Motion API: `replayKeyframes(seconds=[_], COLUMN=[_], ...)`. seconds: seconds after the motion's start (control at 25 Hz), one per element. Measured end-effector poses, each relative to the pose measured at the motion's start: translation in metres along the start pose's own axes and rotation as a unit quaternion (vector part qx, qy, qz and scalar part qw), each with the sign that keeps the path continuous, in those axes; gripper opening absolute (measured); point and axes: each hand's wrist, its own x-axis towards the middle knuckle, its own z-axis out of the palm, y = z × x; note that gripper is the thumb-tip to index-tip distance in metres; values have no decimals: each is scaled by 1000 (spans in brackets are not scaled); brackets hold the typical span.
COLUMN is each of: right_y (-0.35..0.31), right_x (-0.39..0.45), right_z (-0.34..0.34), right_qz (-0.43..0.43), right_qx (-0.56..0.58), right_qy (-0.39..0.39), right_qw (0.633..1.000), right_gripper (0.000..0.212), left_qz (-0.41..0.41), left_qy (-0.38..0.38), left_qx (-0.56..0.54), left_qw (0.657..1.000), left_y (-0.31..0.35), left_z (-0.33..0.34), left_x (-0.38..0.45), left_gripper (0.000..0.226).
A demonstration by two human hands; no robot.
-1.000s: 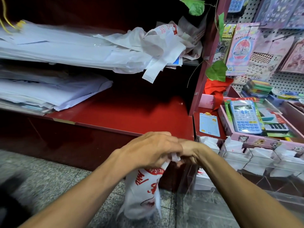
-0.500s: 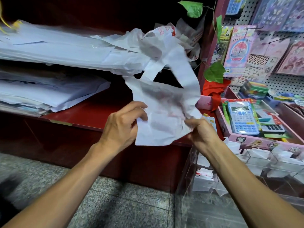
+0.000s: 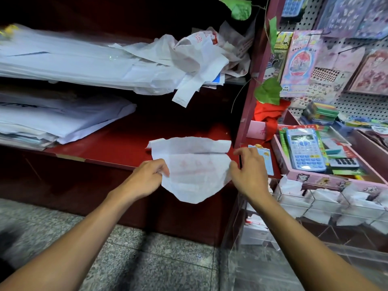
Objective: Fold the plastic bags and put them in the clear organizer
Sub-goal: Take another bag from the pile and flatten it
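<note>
Even, fairly bright light falls on the pegboard display (image 3: pixel 346 59) at right, while the shelf recess (image 3: pixel 126 15) above goes almost black. Straight edges bow near the borders from the wide lens. The far left edge is smeared, perhaps by motion. The clear organizer (image 3: pixel 315 206) shows faint reflections.

White bag (image 3: pixel 192 171) (faint red print) — red shelf (image 3: pixel 117 143).

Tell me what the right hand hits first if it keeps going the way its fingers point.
Probably the small blue card on the red shelf just beyond the right hand; its fingertips point up and away. Depth is unclear.
</note>
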Motion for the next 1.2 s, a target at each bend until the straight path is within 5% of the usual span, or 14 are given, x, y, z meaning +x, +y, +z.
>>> replayKeyframes(seconds=[0.08,0.24,0.36,0.48,0.68,0.88,0.96,1.04,1.2], right_y=[-2,-7,-6,-2,9,10,8,2,0], right_x=[2,1,11,26,35,38,36,34,30], right_z=[7,27,35,38,37,47,51,52,57], right_qz=[-87,-91,-97,-71,-45,-60,-67,-119,-148], right_qx=[-15,-76,-125,-165,-187,-197,-220,-213,-227], right_qy=[-76,-253,-226,-203,-49,-142,-80,-18,-89], right_qw=[993,960,961,963,980,968,970,970,958], right_gripper=[41,47,36,25,15,29,48,40,39], left_qz=[-49,-87,-96,-83,-27,-45,-52,-53,-87], left_qy=[-10,34,42,42,82,81,59,44,33], left_qx=[-22,-100,59,285,259,243,261,245,166], left_qw=[998,991,993,954,962,966,962,967,982], left_y=[-7,-9,-14,-13,-17,-19,-15,-14,-14], left_z=[0,-2,2,12,13,16,19,22,22], left_x=[5,16,21,23,34,44,48,49,51], left_gripper=[31,24,41,52,25,27,33,36,24])
